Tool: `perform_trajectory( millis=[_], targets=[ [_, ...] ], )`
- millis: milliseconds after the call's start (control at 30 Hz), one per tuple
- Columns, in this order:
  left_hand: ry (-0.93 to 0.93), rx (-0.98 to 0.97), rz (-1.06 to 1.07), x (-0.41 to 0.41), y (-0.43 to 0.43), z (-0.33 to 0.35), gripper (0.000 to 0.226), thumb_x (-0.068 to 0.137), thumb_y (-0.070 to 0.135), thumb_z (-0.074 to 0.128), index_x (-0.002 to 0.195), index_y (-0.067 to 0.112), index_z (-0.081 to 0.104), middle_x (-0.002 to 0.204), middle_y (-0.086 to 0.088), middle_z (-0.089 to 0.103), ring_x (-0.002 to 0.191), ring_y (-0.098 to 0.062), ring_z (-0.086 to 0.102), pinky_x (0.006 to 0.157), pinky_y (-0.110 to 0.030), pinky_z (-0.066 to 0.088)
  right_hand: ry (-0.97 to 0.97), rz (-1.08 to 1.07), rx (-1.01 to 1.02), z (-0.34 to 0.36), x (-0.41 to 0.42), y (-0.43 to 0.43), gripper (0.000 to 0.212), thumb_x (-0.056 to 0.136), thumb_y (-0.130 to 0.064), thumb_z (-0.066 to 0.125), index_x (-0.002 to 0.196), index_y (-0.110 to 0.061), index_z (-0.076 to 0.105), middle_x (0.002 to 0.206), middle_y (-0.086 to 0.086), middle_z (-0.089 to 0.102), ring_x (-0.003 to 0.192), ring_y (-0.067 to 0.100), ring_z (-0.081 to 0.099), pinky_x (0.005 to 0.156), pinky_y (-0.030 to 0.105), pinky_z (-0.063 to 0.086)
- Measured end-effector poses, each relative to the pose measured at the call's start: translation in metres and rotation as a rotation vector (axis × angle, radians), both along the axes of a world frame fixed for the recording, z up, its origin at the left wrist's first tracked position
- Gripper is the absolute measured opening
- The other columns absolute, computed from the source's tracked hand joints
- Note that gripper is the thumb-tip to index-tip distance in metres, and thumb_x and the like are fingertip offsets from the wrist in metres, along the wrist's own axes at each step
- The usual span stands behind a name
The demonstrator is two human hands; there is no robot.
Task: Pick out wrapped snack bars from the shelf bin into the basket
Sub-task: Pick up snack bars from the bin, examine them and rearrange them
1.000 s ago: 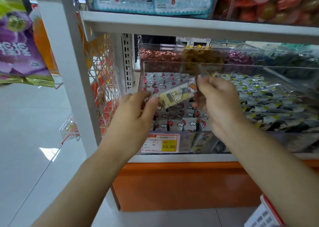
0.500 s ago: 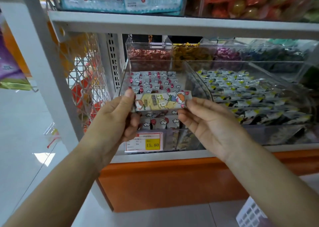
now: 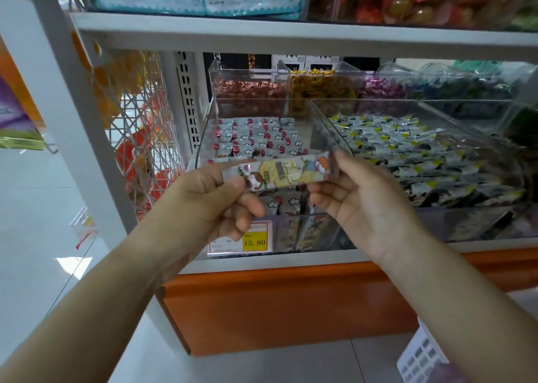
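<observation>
A wrapped snack bar [image 3: 283,173] is being held lengthwise between both hands, in the air just in front of the clear shelf bin [image 3: 203,138] and above its front wall. Its left end is being pinched between the thumb and forefinger of the left hand [image 3: 203,202], the other fingers of that hand being curled below. Its right end is being pinched by the right hand [image 3: 366,205], with the thumb on the upper edge and the fingers underneath. The bar is being shown nearly level, its printed yellow face turned toward the camera. Behind it, the bin is being filled by rows of small white wrapped pieces with red marks. A yellow price tag [image 3: 254,241] reading 15.80 is being carried on the bin's front. Just to the right, a second clear bin [image 3: 465,228] is being occupied by wrapped pieces in white, yellow and black. Only a corner of the white basket [image 3: 419,359] is being caught at the lower right, well below the hands and apart from the bar; what lies in it cannot be told.
</observation>
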State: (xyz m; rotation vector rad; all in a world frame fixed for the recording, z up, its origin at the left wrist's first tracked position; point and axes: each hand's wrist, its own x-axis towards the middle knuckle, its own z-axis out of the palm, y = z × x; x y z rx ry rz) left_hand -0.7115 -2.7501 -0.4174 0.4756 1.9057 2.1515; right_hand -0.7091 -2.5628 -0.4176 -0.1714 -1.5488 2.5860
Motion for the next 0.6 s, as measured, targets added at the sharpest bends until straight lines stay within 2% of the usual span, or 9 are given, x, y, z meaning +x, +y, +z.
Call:
perform_trajectory(
  millis=[33, 100, 233, 300, 367, 433, 600],
  targets=[
    [0.045, -0.071, 0.02, 0.0001, 0.0004, -0.0006, 0.023, 0.096, 0.012, 0.038, 0.087, -0.004, 0.052, 0.049, -0.004, 0.061, 0.038, -0.008, 0.049, 0.039, -0.016, 0.041, 0.013, -0.002, 0.031, 0.0001, 0.0006, -0.0001, 0.016, 0.093, -0.015, 0.052, 0.083, -0.007, 0.062, 0.066, 0.008, 0.066, 0.053, 0.015, 0.064, 0.047, 0.023, 0.051],
    [0.073, -0.095, 0.04, -0.0004, 0.0006, -0.0004, 0.027, 0.097, 0.014, 0.036, 0.088, -0.004, 0.054, 0.051, -0.004, 0.063, 0.039, -0.008, 0.05, 0.04, -0.016, 0.043, 0.035, -0.014, 0.053, 0.0, 0.0014, 0.0, 0.017, 0.093, -0.015, 0.053, 0.078, -0.009, 0.06, 0.068, 0.008, 0.066, 0.055, 0.016, 0.064, 0.048, 0.023, 0.051],
    [-0.044, 0.106, 0.042, -0.002, -0.0009, 0.0047, 0.023, 0.084, 0.027, 0.044, 0.075, 0.007, 0.049, 0.059, -0.011, 0.065, 0.039, -0.013, 0.049, 0.04, -0.018, 0.043, 0.098, 0.024, -0.009, 0.0, 0.0004, 0.0003, 0.012, 0.089, -0.009, 0.053, 0.091, -0.003, 0.062, 0.08, 0.011, 0.066, 0.06, 0.016, 0.066, 0.053, 0.021, 0.052],
    [-0.106, 0.164, 0.088, -0.0038, -0.0023, 0.0038, 0.023, 0.083, 0.03, 0.045, 0.075, 0.008, 0.046, 0.056, -0.01, 0.064, 0.037, -0.011, 0.046, 0.038, -0.018, 0.042, 0.141, 0.068, -0.024, -0.0003, 0.0004, -0.0014, 0.019, 0.083, -0.005, 0.056, 0.1, 0.001, 0.061, 0.082, 0.011, 0.069, 0.063, 0.016, 0.067, 0.056, 0.021, 0.054],
    [-0.157, 0.192, 0.145, -0.0059, -0.0043, 0.0024, 0.023, 0.091, 0.026, 0.043, 0.074, 0.011, 0.045, 0.053, -0.007, 0.061, 0.036, -0.009, 0.042, 0.037, -0.017, 0.039, 0.183, 0.103, -0.011, -0.0019, 0.0012, -0.0034, 0.026, 0.077, -0.004, 0.058, 0.102, 0.002, 0.06, 0.08, 0.009, 0.071, 0.066, 0.017, 0.068, 0.06, 0.022, 0.055],
    [-0.172, 0.184, 0.175, -0.007, -0.0065, 0.0013, 0.028, 0.096, 0.022, 0.041, 0.071, 0.011, 0.046, 0.052, -0.005, 0.059, 0.036, -0.007, 0.04, 0.036, -0.015, 0.037, 0.22, 0.126, 0.017, -0.0038, 0.002, -0.0045, 0.022, 0.078, -0.001, 0.056, 0.099, -0.001, 0.061, 0.08, 0.008, 0.072, 0.07, 0.018, 0.069, 0.063, 0.022, 0.055],
    [-0.156, 0.132, 0.122, -0.0058, -0.0089, 0.0003, 0.021, 0.086, 0.018, 0.047, 0.071, 0.003, 0.049, 0.054, -0.006, 0.061, 0.039, -0.007, 0.046, 0.038, -0.016, 0.042, 0.239, 0.128, 0.017, -0.005, 0.001, -0.0047, 0.022, 0.087, 0.008, 0.048, 0.099, -0.004, 0.061, 0.079, 0.006, 0.072, 0.072, 0.017, 0.07, 0.065, 0.022, 0.056]
  ],
)
